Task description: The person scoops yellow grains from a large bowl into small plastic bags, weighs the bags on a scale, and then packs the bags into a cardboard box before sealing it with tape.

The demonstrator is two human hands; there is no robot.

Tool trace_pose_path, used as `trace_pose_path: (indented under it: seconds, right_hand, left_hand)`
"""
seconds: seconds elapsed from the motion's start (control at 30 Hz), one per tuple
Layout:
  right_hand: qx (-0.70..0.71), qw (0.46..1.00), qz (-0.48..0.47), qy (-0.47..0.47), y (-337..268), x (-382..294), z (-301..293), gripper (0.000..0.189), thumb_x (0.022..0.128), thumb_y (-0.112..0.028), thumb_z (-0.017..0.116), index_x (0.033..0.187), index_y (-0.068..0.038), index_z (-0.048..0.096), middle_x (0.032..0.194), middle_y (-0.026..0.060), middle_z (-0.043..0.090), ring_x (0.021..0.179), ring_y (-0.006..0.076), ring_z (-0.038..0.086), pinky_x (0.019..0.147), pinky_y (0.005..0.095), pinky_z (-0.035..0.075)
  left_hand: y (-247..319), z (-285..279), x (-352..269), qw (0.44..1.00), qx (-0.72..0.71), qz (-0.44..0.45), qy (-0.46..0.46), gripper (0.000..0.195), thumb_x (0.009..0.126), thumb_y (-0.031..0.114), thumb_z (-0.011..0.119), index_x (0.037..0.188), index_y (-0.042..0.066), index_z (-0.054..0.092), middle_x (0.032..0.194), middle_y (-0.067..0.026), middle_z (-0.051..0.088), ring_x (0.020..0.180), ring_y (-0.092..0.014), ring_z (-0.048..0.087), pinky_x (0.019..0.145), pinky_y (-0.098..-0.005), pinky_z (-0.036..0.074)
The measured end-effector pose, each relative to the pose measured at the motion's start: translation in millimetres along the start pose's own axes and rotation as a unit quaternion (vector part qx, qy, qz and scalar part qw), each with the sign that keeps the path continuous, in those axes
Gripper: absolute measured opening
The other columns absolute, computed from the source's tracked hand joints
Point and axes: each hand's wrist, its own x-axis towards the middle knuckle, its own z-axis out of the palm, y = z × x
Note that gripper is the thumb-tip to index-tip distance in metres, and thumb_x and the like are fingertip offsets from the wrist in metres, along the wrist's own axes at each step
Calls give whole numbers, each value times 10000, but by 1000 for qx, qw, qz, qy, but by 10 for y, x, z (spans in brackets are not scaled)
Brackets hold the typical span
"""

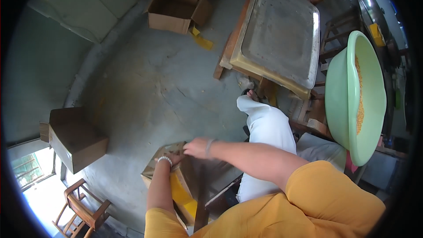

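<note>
A cardboard box (189,172) with yellow patches on its side stands close at my left. My left hand (173,158), with a beaded bracelet at the wrist, rests on the top of this box. Beside it, my right hand (196,148) is at the box's upper edge, its fingers bent close together. A thin band circles the right wrist. Both hands are small and partly blurred, so whether the fingers grip the cardboard cannot be made out.
An open carton (173,11) lies ahead near yellow strips (201,41); another carton (79,142) is left. A wooden chair (86,206) stands lower left. At right are a shallow metal tray (281,29) on a wooden support and a green basin (340,96) holding yellow grains (359,105).
</note>
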Motion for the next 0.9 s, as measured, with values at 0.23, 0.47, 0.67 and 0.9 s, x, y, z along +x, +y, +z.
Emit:
trace_pose_path:
  seconds: [0.23,0.47,0.67,0.9]
  right_hand:
    - [-34,991,127,35,39,-149,-526,255,841,-281,401,884,-116,591,866,122,598,836,320,548,736,408,434]
    - [-4,993,90,70,39,-114,-478,204,838,-231,412,873,-114,575,844,121,589,816,316,546,712,411,433]
    - [-20,992,81,90,-80,-218,-578,179,826,-202,427,894,-119,570,826,124,589,801,316,547,706,409,431]
    - [-44,994,29,93,-395,-440,-758,179,819,-179,446,959,-123,543,796,134,591,784,313,553,653,408,436]
  left_hand:
    - [262,631,-630,990,132,0,-56,616,770,560,325,1321,310,210,1408,-1,129,1293,-252,115,921,-672,15]
    - [-368,2218,-448,997,69,28,2,458,853,404,285,1279,240,326,1342,54,290,1256,-153,209,915,-678,68]
    - [-587,3232,-515,999,13,6,29,435,814,388,360,1212,217,399,1248,-9,376,1174,-199,305,892,-577,177]
    - [-647,3105,-529,998,44,24,-34,408,768,369,448,1133,190,484,1139,-82,477,1079,-252,418,864,-458,305]
